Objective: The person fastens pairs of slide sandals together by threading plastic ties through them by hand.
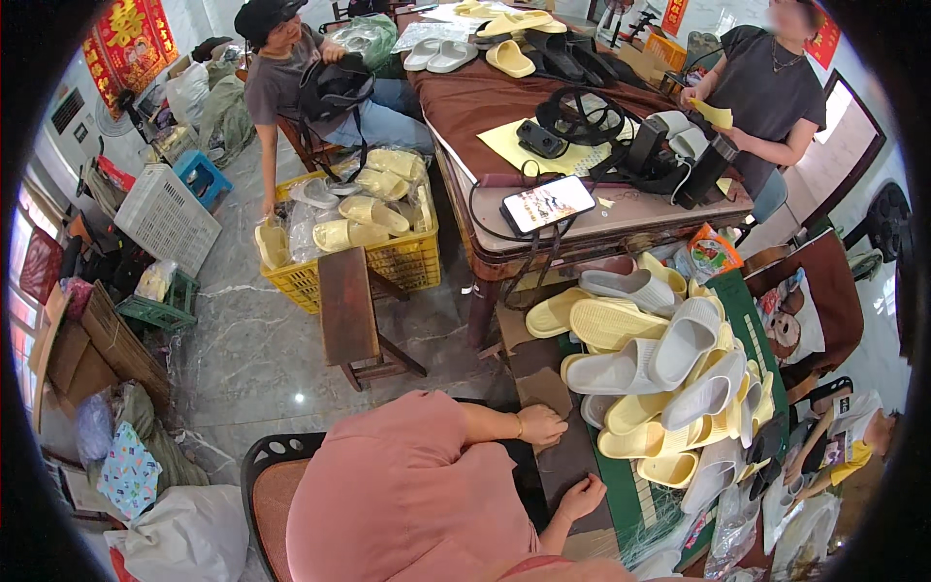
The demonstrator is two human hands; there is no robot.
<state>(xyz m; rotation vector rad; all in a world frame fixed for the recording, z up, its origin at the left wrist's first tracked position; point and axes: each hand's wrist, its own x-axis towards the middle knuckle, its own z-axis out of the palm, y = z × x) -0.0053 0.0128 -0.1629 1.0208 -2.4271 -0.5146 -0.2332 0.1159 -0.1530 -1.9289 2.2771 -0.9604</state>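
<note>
My left hand [543, 425], with a thin bracelet at the wrist, lies on brown cardboard [545, 383] at the near edge of the slipper table. Its fingers are curled in, and nothing shows in them. Lower down, my right hand [583, 498] rests by the same cardboard, fingers bent together, holding nothing that I can see. Just beyond both hands is a heap of slippers; a yellow slipper [608, 324] and a grey slipper [686, 341] lie on top. Under the heap is a green board [606, 464].
A wooden bench [349, 308] stands beside a yellow crate [424, 264] of slippers. One seated person [281, 92] reaches into that crate. Another person [766, 92] holds a yellow piece across the brown-covered table [461, 126], where a phone [548, 204] lies. Clear plastic bags [732, 533] lie lower right.
</note>
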